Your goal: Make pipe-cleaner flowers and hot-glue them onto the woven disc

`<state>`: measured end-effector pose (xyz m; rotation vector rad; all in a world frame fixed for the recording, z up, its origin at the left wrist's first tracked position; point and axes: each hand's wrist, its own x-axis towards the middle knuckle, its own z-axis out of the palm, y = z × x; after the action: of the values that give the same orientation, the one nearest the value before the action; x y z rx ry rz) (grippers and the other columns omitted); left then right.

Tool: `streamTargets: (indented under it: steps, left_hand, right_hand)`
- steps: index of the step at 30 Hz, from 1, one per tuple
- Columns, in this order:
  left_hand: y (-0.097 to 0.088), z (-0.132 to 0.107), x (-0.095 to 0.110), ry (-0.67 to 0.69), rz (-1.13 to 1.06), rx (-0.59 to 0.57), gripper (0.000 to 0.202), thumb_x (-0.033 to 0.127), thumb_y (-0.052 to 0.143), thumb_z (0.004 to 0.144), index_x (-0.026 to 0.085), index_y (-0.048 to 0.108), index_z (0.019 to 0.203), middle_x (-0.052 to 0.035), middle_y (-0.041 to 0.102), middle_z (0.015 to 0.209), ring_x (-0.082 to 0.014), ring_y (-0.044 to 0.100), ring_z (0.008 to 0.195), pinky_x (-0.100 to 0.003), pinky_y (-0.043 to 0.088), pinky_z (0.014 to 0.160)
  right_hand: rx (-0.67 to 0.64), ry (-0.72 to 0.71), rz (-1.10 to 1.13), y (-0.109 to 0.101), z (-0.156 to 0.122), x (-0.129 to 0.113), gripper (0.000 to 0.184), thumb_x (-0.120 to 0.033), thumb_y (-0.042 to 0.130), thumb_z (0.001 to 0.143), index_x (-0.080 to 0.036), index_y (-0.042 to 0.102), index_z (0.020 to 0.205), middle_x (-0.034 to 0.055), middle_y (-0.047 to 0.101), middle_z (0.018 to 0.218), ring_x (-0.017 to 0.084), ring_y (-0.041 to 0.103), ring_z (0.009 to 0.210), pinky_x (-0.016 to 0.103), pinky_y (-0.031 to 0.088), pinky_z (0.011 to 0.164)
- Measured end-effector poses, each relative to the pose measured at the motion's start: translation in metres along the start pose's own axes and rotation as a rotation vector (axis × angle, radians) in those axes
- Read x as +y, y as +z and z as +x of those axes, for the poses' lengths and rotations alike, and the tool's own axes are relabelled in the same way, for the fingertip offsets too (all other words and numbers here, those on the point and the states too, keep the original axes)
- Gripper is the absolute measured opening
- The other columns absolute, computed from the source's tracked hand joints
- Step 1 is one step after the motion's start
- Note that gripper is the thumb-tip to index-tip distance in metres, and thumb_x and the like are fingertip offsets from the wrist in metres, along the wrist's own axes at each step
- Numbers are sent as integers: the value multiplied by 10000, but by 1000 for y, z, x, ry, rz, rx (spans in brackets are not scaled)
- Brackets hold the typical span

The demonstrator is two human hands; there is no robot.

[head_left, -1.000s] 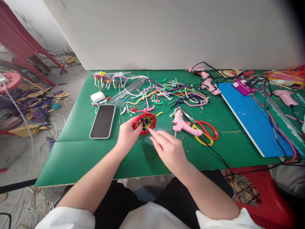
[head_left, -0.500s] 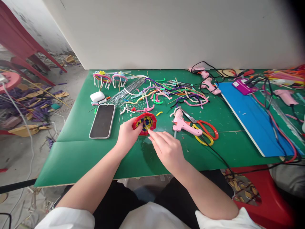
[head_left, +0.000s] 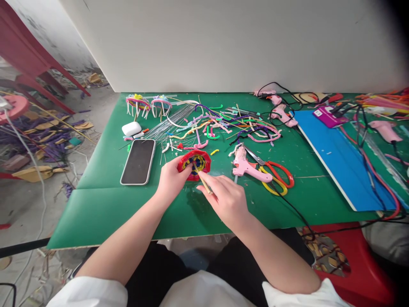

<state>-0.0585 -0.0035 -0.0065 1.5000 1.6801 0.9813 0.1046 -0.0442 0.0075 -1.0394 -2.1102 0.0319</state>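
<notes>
My left hand (head_left: pixel 171 179) is closed on a small round woven disc (head_left: pixel 194 163) with a red rim and a yellow and blue middle, tilted toward me just above the green table (head_left: pixel 105 204). A thin wooden stick (head_left: pixel 203 181) runs from the disc's centre down into my right hand (head_left: pixel 225 198), whose fingers are pinched on the stick's lower end. Both hands work near the table's front middle.
A phone (head_left: pixel 138 161) lies left of the disc, with a white earbud case (head_left: pixel 131 128) behind it. A pink glue gun (head_left: pixel 246 167) and red and yellow scissors (head_left: pixel 275 175) lie to the right. Pipe cleaner scraps (head_left: pixel 223 125), wires, a blue board (head_left: pixel 341 157) and more glue guns fill the back and right.
My right hand has slid slightly down the stick, which now shows more clearly between fingers and disc. The left hand and disc have stayed put.
</notes>
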Motion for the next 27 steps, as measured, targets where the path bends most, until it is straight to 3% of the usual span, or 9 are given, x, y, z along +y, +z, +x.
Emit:
streamTargets:
  steps: [7, 12, 15, 17, 20, 24, 27]
  left_hand:
    - [3, 4, -9, -29, -98, 3, 251, 316, 584, 741, 148, 673, 906, 9, 661, 717, -134, 572, 647, -226, 444, 606]
    - [2, 4, -5, 11, -16, 30, 234, 280, 566, 752, 163, 685, 916, 10, 682, 754, -139, 598, 683, -233, 457, 635]
    - [1, 1, 0, 44, 45, 71, 263, 240, 546, 760, 164, 687, 969, 2, 701, 810, -144, 622, 727, -244, 479, 695]
    - [-1, -1, 3, 82, 97, 107, 286, 205, 537, 759, 173, 684, 1001, -1, 712, 858, -147, 637, 764, -251, 490, 740]
    - [-2, -4, 5, 173, 173, 184, 326, 146, 525, 748, 187, 675, 1034, -3, 719, 930, -151, 655, 819, -254, 504, 787]
    - [-2, -8, 7, 389, 276, 323, 341, 100, 533, 746, 187, 662, 1049, -12, 714, 991, -150, 664, 877, -236, 515, 809]
    - [-3, -13, 9, 573, 332, 392, 345, 81, 539, 764, 195, 642, 1072, -12, 707, 1020, -135, 666, 897, -210, 520, 801]
  right_hand:
    - [-46, -48, 40, -2, 2, 5, 275, -161, 569, 858, -140, 589, 1131, 47, 711, 852, 143, 632, 756, 259, 502, 702]
    - [-71, -89, 34, -2, 0, 4, 287, -194, 580, 855, -122, 592, 1133, 54, 709, 862, 149, 629, 754, 272, 504, 702]
    - [-63, -37, 59, 0, -2, 1, 310, -203, 569, 857, -125, 585, 1157, 58, 711, 862, 160, 635, 754, 287, 511, 702]
    - [-41, 62, 123, 2, -3, -1, 308, -175, 532, 867, -139, 585, 1168, 56, 709, 849, 155, 639, 735, 284, 518, 678]
    - [-43, 320, 336, 4, -3, -4, 336, -161, 468, 880, -165, 576, 1198, 63, 706, 883, 133, 644, 692, 242, 519, 573]
    - [-177, 654, 663, 8, -1, -6, 369, -219, 448, 875, -159, 564, 1220, 51, 686, 811, 117, 610, 586, 221, 489, 460]
    - [-262, 803, 862, 12, -1, -9, 372, -294, 445, 887, -178, 544, 1226, -2, 613, 679, 94, 544, 487, 207, 449, 404]
